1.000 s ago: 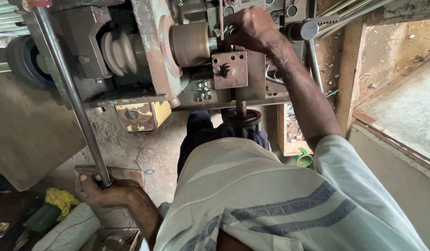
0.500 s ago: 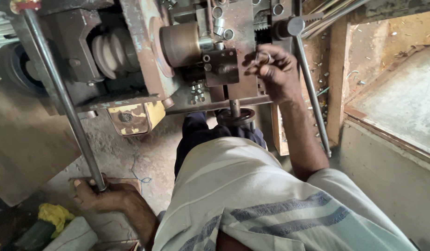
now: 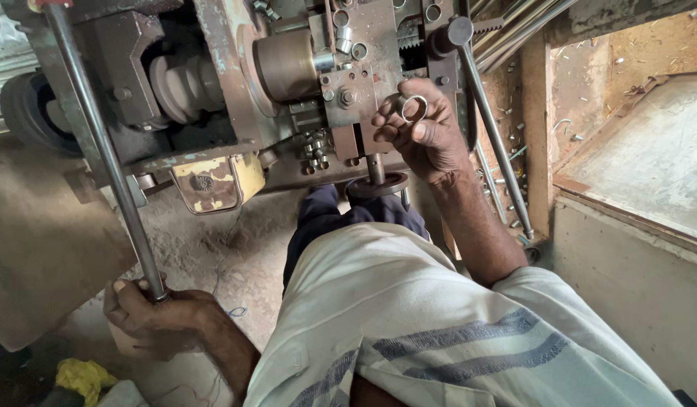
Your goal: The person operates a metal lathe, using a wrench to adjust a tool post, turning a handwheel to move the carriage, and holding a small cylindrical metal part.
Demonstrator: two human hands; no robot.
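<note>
So the right hand (image 3: 427, 136) is up at the front of this grimy old machine (image 3: 212, 98), pinching a small metal ring (image 3: 413, 108) between thumb and fingertips, right beside the square tool block (image 3: 350, 94) with the bolt in the middle. Fingers are curled shut around the ring, rim held from the outside, hole facing out.

I'd guess that ring is light but hard: stiff steel, no give at all, and probably a bit oily given how greasy everything around it looks. So slippery-ish. Gripping it by the outer rim with a couple of fingertips like this seems the sensible way; pinch it flat across the faces and it'd likely squirt out.

The left hand (image 3: 156, 313) is way down low, fist wrapped tight around the bottom end of a long steel lever rod (image 3: 99, 143) that runs up to the top left of the machine. That one looks heavy and rigid, needs the whole fist.

Bits of metal scrap litter the ledge (image 3: 514, 128) to the right.
</note>
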